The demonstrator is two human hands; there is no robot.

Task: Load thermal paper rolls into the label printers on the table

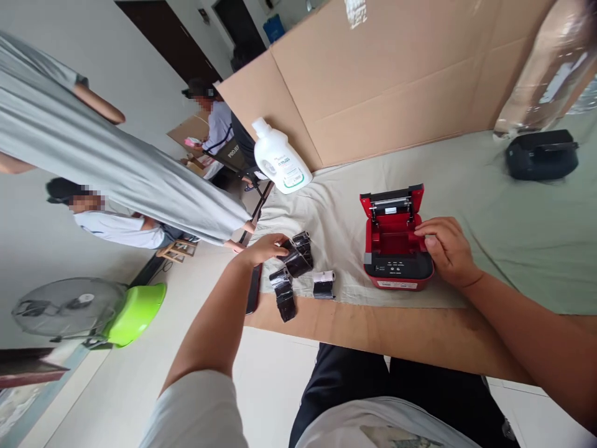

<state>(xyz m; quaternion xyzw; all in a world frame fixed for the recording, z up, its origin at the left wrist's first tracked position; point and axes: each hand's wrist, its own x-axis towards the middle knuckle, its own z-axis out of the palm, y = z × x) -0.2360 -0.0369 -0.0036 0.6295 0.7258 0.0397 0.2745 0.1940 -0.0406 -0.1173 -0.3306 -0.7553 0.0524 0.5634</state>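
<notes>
A small red and black label printer sits on the cloth with its lid raised and its inner bay exposed. The fingers and thumb of my right hand are closed at the right rim of its bay. Off to the left, my left hand pinches a roll wound with glossy black film, its loose end hanging down. Just below lies another black film roll with a trailing strip. Beside it is a smaller roll, pale on top and black below.
A white jug stands by the cardboard panel. At the right lies a dark case near plastic-wrapped material. A phone-like dark object is at the table's left edge. People, a fan and a green basin are leftward.
</notes>
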